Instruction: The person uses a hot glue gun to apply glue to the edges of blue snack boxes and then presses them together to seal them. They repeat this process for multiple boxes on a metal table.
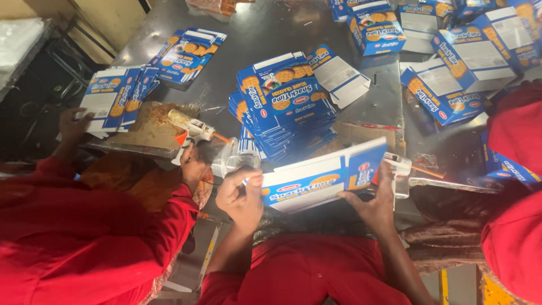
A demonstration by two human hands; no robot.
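the person's left hand [241, 195] and right hand [377, 206] hold one flat blue carton [324, 178] between them at the near edge of the table, just above the red-clad lap. the left fingers are curled together and pinch the carton's left end; the right hand cups the right end from below, thumb laid along the lower edge and the other fingers hidden behind the card. judging by the panels, which lie partly open with a white inner face showing, the step in hand looks like folding this carton into shape, and the next move seems to call for a firm crease along the long edge and then glue on a flap. a white glue gun [400, 169] lies just beside the right hand, its nozzle pointing right. on the left, a co-worker's hand [195, 164] grips a second glue gun [193, 133] over a brown, glue-stained board [148, 127], while that person's other hand [73, 125] rests on a fan of flat cartons [118, 96]. beyond the held carton a tall stack of flat blue cartons [285, 110] sits mid-table. the metal table [271, 31] is dull grey and scuffed, and more cartons [463, 62], some opened out, crowd its far right. a red sleeve [516, 186] enters at the right edge, and a pale wall [107, 20] shows far left.
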